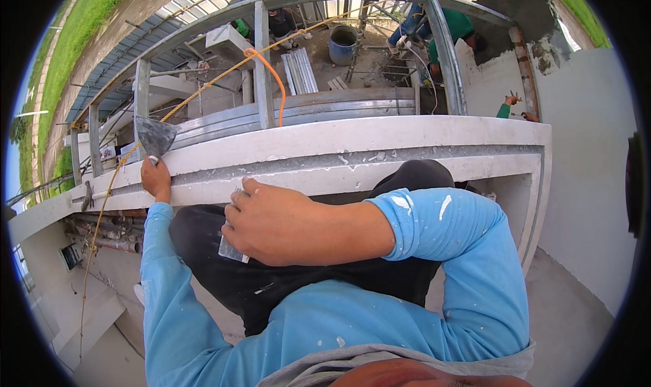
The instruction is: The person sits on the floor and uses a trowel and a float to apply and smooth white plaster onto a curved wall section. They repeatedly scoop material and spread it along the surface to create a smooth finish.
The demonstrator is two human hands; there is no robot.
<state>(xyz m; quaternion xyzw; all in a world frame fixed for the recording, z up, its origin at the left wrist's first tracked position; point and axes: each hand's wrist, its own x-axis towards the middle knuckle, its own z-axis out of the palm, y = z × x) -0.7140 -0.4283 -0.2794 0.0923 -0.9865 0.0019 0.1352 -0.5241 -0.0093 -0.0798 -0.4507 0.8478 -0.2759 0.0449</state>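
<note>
At the left end of the white ledge [359, 132], my left hand [156, 180] is closed around the handle of a putty knife [156, 136]. Its wide, grey-smeared blade points up and away from me. My right hand [278, 224] is bent in front of my lap, with fingers curled over a small flat grey-white piece [232, 250]. Only one end of that piece shows below the fingers, so its full shape is hidden. A rough grey groove [305, 165] with white flecks runs along the ledge, just beyond my right hand.
Metal framing [263, 68] stands beyond the ledge. A yellow rope [203, 88] crosses it and hangs down at left, near an orange cord [274, 75]. Below are a blue drum [343, 44], metal channels [299, 71] and people in green. A grey wall [586, 163] rises at right.
</note>
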